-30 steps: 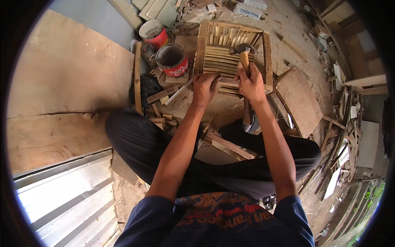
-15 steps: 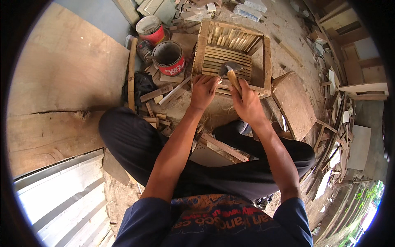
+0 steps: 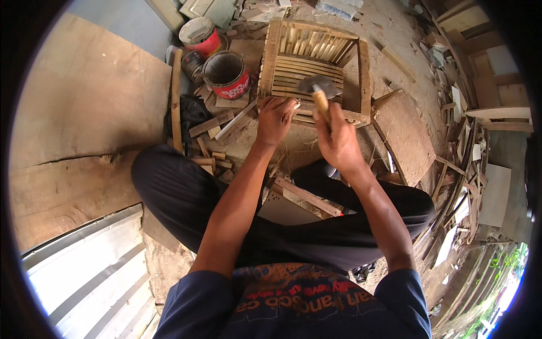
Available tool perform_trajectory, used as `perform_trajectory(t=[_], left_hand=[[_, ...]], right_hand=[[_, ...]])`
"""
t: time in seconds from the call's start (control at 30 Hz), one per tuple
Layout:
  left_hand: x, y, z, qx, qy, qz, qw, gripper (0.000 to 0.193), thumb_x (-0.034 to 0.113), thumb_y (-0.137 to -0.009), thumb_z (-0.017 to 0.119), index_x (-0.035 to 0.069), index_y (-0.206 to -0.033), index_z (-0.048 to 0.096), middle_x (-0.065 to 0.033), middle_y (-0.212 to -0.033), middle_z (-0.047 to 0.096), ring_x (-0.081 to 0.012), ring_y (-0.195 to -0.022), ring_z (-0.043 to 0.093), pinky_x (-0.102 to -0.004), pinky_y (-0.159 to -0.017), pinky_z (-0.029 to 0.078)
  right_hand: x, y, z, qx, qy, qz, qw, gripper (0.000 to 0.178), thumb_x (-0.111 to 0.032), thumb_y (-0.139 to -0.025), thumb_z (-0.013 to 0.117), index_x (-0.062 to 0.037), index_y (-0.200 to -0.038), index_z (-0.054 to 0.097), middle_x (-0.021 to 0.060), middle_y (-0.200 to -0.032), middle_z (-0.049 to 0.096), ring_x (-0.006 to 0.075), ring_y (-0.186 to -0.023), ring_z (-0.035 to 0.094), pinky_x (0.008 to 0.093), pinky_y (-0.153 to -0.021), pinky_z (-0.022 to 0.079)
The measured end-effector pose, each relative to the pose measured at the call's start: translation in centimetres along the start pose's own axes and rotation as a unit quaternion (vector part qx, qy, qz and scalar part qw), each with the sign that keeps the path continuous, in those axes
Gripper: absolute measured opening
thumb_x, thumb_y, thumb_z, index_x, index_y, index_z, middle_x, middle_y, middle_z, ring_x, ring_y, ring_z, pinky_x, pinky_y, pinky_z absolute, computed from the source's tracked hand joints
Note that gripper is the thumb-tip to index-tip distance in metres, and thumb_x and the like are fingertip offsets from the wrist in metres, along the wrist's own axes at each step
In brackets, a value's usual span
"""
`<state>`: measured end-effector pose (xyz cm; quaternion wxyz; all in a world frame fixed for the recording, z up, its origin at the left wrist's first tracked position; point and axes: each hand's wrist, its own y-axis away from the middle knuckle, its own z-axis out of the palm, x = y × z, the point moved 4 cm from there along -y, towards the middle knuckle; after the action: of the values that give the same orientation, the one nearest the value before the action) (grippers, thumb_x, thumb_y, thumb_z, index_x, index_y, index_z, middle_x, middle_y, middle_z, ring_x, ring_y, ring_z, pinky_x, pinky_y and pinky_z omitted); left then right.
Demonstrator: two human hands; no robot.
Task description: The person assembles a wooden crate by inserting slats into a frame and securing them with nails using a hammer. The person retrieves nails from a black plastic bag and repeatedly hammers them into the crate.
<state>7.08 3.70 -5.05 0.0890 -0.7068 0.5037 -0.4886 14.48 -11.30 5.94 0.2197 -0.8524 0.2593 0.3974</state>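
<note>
A slatted wooden crate (image 3: 365, 76) lies in front of me with its hollow side facing up. My right hand (image 3: 340, 146) is wrapped round the wooden handle of a hammer (image 3: 320, 103). The hammer's dark head, smeared by motion, is above the crate's near side. My left hand (image 3: 273, 122) rests at the crate's near left corner with its fingers pinched together. Something small and whitish shows at those fingertips, too small to name.
Two red paint buckets (image 3: 232, 90) and a dark can stand to the left of the crate. Wood offcuts (image 3: 212, 124) litter the floor beside them. A wooden board (image 3: 403, 135) leans at the right. My crossed legs (image 3: 316, 243) lie below.
The hammer head has shifted slightly and is now blurred. My left hand's pinch has moved slightly left along the crate's near edge. The whole view has shifted a little.
</note>
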Motion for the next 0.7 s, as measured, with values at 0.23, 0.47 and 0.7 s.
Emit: perform_trajectory(t=[0.23, 0.47, 0.7], left_hand=[[-0.1, 0.1, -0.1, -0.023, 0.014, -0.018, 0.999, 0.013, 0.010, -0.093, 0.068, 0.007, -0.104, 0.073, -0.0097, -0.093, 0.072, -0.0323, -0.085, 0.066, -0.0431, -0.083, 0.050], [-0.5, 0.2, 0.0, -0.009, 0.022, 0.000, 1.000, 0.013, 0.010, -0.092, 0.069, 0.007, -0.104, 0.073, -0.0106, -0.095, 0.072, -0.0327, -0.087, 0.065, -0.0437, -0.082, 0.050], [-0.3, 0.3, 0.1, -0.022, 0.007, 0.000, 1.000, 0.013, 0.009, -0.091, 0.070, 0.006, -0.104, 0.073, -0.0100, -0.098, 0.072, -0.0323, -0.092, 0.066, -0.0435, -0.083, 0.052]], right_hand=[[-0.7, -0.1, -0.6, -0.020, 0.010, 0.047, 0.999, 0.030, -0.013, -0.099, 0.060, 0.0037, -0.119, 0.046, 0.0352, -0.085, 0.065, 0.0553, -0.086, 0.062, 0.0591, -0.065, 0.049], [-0.9, -0.2, -0.8, -0.042, 0.021, 0.019, 0.999, 0.025, -0.011, -0.099, 0.060, 0.0045, -0.114, 0.047, 0.0335, -0.079, 0.064, 0.0550, -0.081, 0.062, 0.0587, -0.061, 0.049], [-0.2, -0.1, -0.7, -0.017, 0.025, -0.011, 0.999, 0.026, -0.011, -0.100, 0.058, 0.0040, -0.115, 0.044, 0.0337, -0.079, 0.064, 0.0553, -0.079, 0.062, 0.0576, -0.058, 0.049]])
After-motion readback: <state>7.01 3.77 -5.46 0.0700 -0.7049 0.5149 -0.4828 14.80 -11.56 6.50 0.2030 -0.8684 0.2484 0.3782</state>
